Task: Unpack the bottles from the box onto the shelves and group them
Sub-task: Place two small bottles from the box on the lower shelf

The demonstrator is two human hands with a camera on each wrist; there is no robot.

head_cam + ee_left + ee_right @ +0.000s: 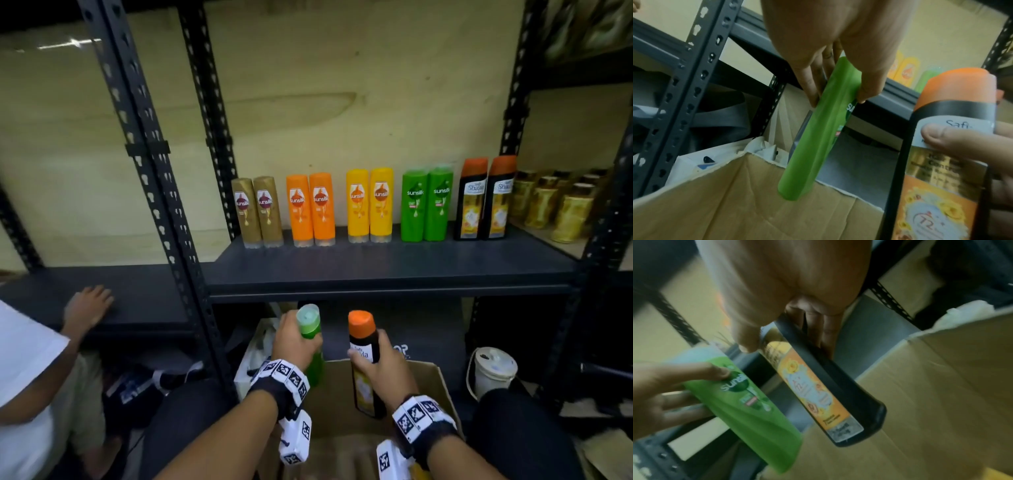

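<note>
My left hand (296,337) grips a green Sunsilk bottle (312,342) (813,138) (748,410) by its upper part, above the open cardboard box (435,380) (715,203) (941,386). My right hand (380,366) holds a black bottle with an orange cap (363,359) (947,154) (828,382) beside it. Both bottles are lifted just below the dark shelf (394,263). On that shelf stand pairs of gold bottles (257,210), orange bottles (311,209), yellow bottles (370,205), green bottles (427,205) and black orange-capped bottles (486,197).
Another person's hand (87,306) rests on the left shelf, their white sleeve (24,353) at the left edge. Gold jars (555,202) fill the right-hand shelf. A white bucket (493,371) stands on the floor right of the box. Black slotted uprights (154,192) frame the bays.
</note>
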